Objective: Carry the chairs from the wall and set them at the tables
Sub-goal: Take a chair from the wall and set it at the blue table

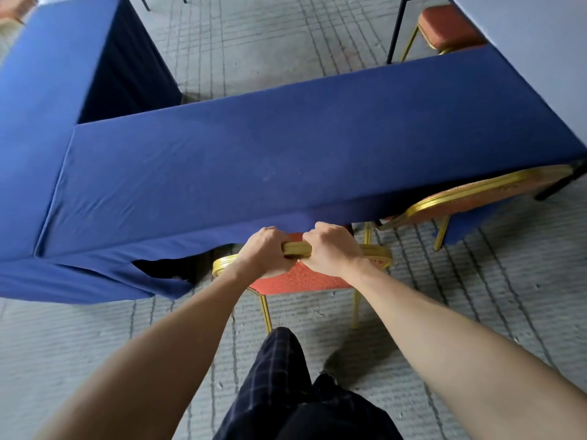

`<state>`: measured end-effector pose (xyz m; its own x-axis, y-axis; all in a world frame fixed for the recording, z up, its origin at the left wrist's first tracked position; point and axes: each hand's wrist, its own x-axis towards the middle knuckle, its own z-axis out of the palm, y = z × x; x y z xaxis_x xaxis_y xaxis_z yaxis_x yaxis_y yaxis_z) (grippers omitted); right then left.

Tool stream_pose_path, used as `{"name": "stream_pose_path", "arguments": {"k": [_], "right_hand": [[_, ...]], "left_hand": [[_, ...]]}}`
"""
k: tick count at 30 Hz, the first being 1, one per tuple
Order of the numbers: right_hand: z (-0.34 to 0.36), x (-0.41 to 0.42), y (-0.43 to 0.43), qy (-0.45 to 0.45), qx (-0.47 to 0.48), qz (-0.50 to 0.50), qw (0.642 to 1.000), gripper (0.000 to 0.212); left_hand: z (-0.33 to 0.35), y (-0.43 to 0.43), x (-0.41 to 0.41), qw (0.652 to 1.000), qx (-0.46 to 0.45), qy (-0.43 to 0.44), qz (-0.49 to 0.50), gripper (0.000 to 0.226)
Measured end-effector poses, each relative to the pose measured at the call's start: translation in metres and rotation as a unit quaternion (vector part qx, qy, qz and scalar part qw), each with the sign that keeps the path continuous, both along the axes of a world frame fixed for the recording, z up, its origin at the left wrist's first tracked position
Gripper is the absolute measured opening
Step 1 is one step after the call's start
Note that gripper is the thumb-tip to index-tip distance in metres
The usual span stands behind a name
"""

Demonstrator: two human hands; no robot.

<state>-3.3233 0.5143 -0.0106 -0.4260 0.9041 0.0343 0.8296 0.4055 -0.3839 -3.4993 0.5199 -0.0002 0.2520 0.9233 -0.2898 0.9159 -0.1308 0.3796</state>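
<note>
Here, the left hand (263,252) and right hand (330,249) both curl tightly round the top rail of a gold-framed chair with red patterned padding (301,274), which stands on the grey carpet (95,328) at the near edge of the blue-clothed table (254,154). A second matching chair (470,195) is tucked under on the right.

Grey carpet (270,42), crossed by darker sketchy grid lines, spreads toward twelve o'clock and runs in ribbed stripes at four and eight o'clock around blue-draped tables (286,147); soft, even light casts a shadow (349,357) at five o'clock.
</note>
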Motion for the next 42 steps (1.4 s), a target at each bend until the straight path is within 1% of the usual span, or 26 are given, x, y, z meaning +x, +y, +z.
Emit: {"name": "stream_pose_path", "arguments": {"k": [2,6,8,10,12,15,17,22,24,26,29,31,32,33,34,35,37,39,42], "right_hand": [[0.002,0.002,0.002,-0.010,-0.003,-0.004,1.000,0.030],[0.000,0.003,0.006,-0.010,0.001,-0.005,1.000,0.031],[-0.001,0.000,0.008,-0.003,0.005,-0.008,1.000,0.031],[-0.003,-0.003,0.011,-0.003,0.009,-0.002,1.000,0.031],[-0.004,-0.005,0.016,-0.004,0.011,0.006,1.000,0.030],[-0.011,-0.001,0.023,-0.015,0.017,0.019,1.000,0.030],[-0.018,0.003,0.029,-0.019,0.014,0.030,0.999,0.030],[-0.040,-0.006,0.055,-0.021,0.010,0.044,0.999,0.035],[-0.055,-0.006,0.066,-0.028,0.011,0.051,0.998,0.032],[-0.072,0.002,0.079,-0.032,0.005,0.052,0.998,0.031],[-0.078,0.008,0.119,-0.031,0.032,0.030,0.999,0.031],[-0.081,0.010,0.132,-0.025,0.030,0.037,0.999,0.034],[-0.083,0.008,0.137,-0.020,0.062,0.046,0.997,0.035],[-0.082,0.007,0.140,-0.018,0.063,0.053,0.996,0.035],[-0.082,0.006,0.141,-0.016,0.039,0.063,0.997,0.035],[-0.084,0.007,0.140,-0.010,0.035,0.068,0.997,0.034],[-0.089,0.009,0.139,-0.008,0.061,0.068,0.996,0.033],[-0.089,0.010,0.144,0.000,0.054,0.065,0.996,0.032],[-0.091,0.009,0.142,0.005,0.052,0.069,0.996,0.029]], "left_hand": [[0.000,0.001,0.001,1.000,-0.007,-0.013,0.019,0.031],[0.006,0.007,0.000,0.998,-0.057,-0.028,0.031,0.024],[0.008,0.011,-0.003,0.997,-0.063,-0.032,0.036,0.019],[0.007,0.014,-0.006,0.996,-0.073,-0.039,0.044,0.019],[0.006,0.017,-0.008,0.995,-0.073,-0.044,0.052,0.021],[-0.001,0.017,-0.004,0.994,-0.076,-0.049,0.060,0.018],[-0.008,0.018,0.001,0.993,-0.074,-0.056,0.069,0.021],[-0.030,0.045,-0.004,0.994,-0.072,-0.033,0.076,0.017],[-0.043,0.059,-0.002,0.996,-0.061,-0.014,0.063,0.020],[-0.055,0.074,0.005,0.997,-0.053,-0.012,0.057,0.021],[-0.060,0.112,0.011,0.998,-0.020,-0.012,0.060,0.025],[-0.062,0.126,0.012,0.998,-0.029,-0.004,0.059,0.023],[-0.061,0.130,0.012,0.998,-0.018,0.005,0.056,0.021],[-0.062,0.132,0.012,0.999,-0.013,0.015,0.048,0.019],[-0.063,0.130,0.010,0.999,-0.017,0.020,0.044,0.017],[-0.064,0.127,0.009,0.999,-0.011,0.019,0.041,0.016],[-0.064,0.128,0.011,0.999,0.006,0.027,0.031,0.020],[-0.067,0.129,0.010,0.999,0.017,0.034,0.027,0.024],[-0.068,0.128,0.012,0.998,0.030,0.044,0.033,0.024]]}}
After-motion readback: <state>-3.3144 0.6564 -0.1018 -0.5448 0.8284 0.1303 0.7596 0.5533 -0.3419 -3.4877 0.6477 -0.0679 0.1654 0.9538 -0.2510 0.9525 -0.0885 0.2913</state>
